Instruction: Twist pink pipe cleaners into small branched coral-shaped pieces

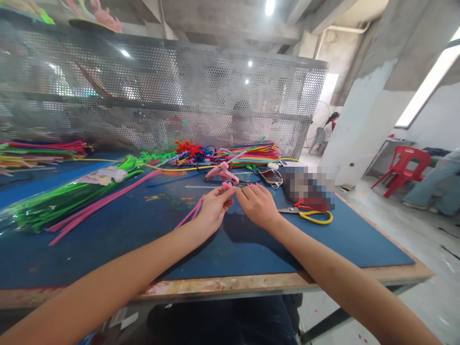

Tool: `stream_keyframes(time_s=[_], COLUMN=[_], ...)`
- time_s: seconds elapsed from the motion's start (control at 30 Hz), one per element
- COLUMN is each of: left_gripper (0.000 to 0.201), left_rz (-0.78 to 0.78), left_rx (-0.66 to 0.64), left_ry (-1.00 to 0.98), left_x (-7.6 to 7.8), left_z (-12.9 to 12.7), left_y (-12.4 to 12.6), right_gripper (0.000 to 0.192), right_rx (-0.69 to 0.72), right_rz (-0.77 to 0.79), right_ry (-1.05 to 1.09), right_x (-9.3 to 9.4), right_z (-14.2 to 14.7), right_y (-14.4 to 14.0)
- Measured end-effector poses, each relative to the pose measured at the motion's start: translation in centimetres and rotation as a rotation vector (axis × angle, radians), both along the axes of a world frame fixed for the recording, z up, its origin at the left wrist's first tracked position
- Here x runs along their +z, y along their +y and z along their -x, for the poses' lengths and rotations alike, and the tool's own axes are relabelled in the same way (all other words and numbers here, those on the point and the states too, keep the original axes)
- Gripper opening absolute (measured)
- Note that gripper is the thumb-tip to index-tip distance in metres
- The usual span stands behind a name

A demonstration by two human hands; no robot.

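My left hand (pixel 214 206) is closed in a pinch above the blue tabletop. A curled pink pipe cleaner (pixel 227 185) shows at its fingertips. Close beside it, my right hand (pixel 258 203) is closed with its knuckles up, and its fingertips nearly meet the left ones. More pink fuzz shows just past the right knuckles; the grip underneath is hidden. Straight pink pipe cleaners (pixel 194 211) lie beside my left hand. Just beyond both hands is a pink hot glue gun (pixel 222 172). Scissors with yellow and red handles (pixel 316 216) lie right of my right hand.
A plastic bag of green pipe cleaners (pixel 72 196) and long pink stems (pixel 108 203) lie at left. Coloured bundles (pixel 247 154) line the back before a perforated metal screen (pixel 161 96). A phone-like device (pixel 270 177) and a dark, partly blurred object (pixel 289 184) are at right.
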State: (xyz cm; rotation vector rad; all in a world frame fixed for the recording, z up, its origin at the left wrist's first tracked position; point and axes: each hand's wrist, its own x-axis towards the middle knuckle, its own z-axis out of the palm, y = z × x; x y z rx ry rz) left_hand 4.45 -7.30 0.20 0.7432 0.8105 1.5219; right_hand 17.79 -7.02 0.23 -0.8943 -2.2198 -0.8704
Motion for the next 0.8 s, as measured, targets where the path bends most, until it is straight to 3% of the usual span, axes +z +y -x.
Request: stream_keyframes(time_s=[0.1, 0.17, 0.27, 0.37, 0.47, 0.63, 0.7, 0.8], left_gripper=[0.035, 0.036, 0.035, 0.033, 0.029, 0.024, 0.025, 0.028], left_rz=[-0.009, -0.039, -0.131, -0.246, -0.348, -0.404, -0.404, -0.410], left_rx=[-0.042, -0.063, -0.097, -0.097, -0.113, -0.354, -0.454, -0.555], left_ry=[0.010, 0.033, 0.104, 0.178, 0.230, 0.246, 0.265, 0.333], left_x=[-0.2, -0.2, 0.2, 0.8, 1.5, 2.2, 2.3, 2.2], left_z=[0.0, -0.1, -0.3, -0.4, -0.2, 0.7, 1.1, 1.2], left_y=[0.0, -0.1, -0.4, -0.6, -0.7, -1.0, -1.2, -1.6], right_gripper=[0.022, 0.024, 0.022, 0.018, 0.017, 0.020, 0.022, 0.030], right_rx=[0.053, 0.095, 0.241, 0.496, 0.816, 1.313, 1.386, 1.361], right_rz=[0.169, 0.388, 0.906, 1.535, 1.971, 2.125, 2.194, 2.247], right_ry=[0.068, 0.262, 0.731, 1.183, 1.364, 1.306, 1.172, 0.903], right_x=[0.3, 0.6, 1.1, 1.4, 1.2, 0.2, -0.3, -1.2], right_z=[-0.1, -0.2, -0.4, -0.5, -0.3, 0.6, 0.8, 0.9], right_y=[-0.1, -0.2, 0.0, 0.2, -0.2, -1.7, -2.2, -2.4])
